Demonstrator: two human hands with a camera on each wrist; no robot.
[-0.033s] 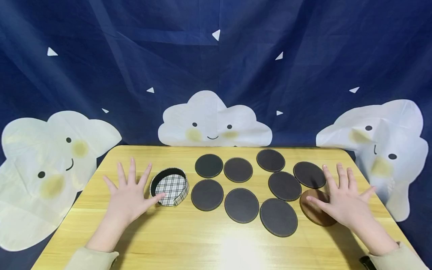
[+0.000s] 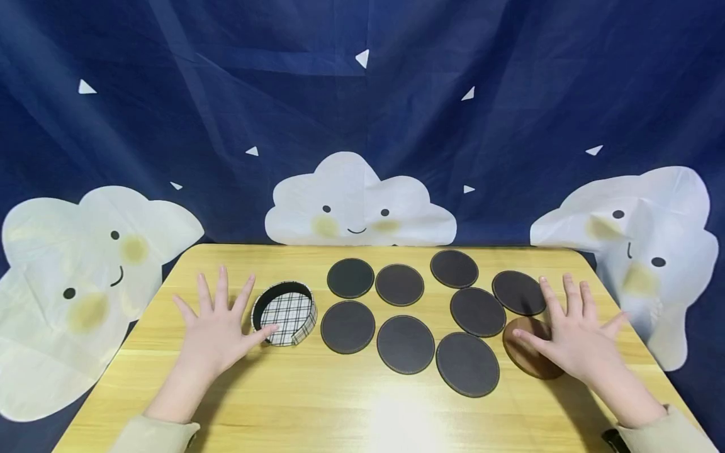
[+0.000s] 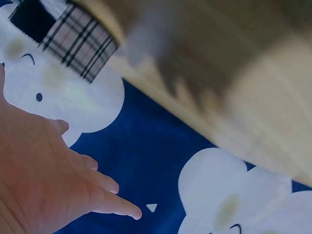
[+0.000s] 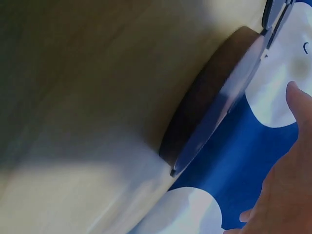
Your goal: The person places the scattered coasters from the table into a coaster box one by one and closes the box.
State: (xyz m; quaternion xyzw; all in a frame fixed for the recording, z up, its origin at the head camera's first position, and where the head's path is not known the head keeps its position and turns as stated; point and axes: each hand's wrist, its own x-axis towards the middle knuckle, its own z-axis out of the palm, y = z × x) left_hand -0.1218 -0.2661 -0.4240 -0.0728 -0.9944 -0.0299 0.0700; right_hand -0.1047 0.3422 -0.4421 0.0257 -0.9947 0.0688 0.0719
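Observation:
My left hand (image 2: 215, 336) is held with fingers spread over the table's left side, holding nothing; its thumb overlaps a round, low-walled plaid box (image 2: 289, 314) with a black inner wall. In the left wrist view the plaid wall (image 3: 83, 41) shows beyond the hand (image 3: 44, 180). On the right, my other hand (image 2: 583, 340) also has its fingers spread and holds nothing. Its thumb overlaps a brown round coaster (image 2: 529, 362), partly hidden beneath the hand. A black coaster (image 2: 518, 292) lies by its index fingertip. The right wrist view shows the brown coaster (image 4: 209, 97) edge-on beside the hand (image 4: 285, 180).
Several black round coasters lie flat between the box and the brown one, among them a front one (image 2: 467, 365) and a back one (image 2: 454, 268). They rest on a light wooden table (image 2: 294, 396). A dark blue curtain (image 2: 317, 113) with cloud prints hangs behind it.
My right hand has shifted very slightly to the left. The left hand, box and coasters stay where they were.

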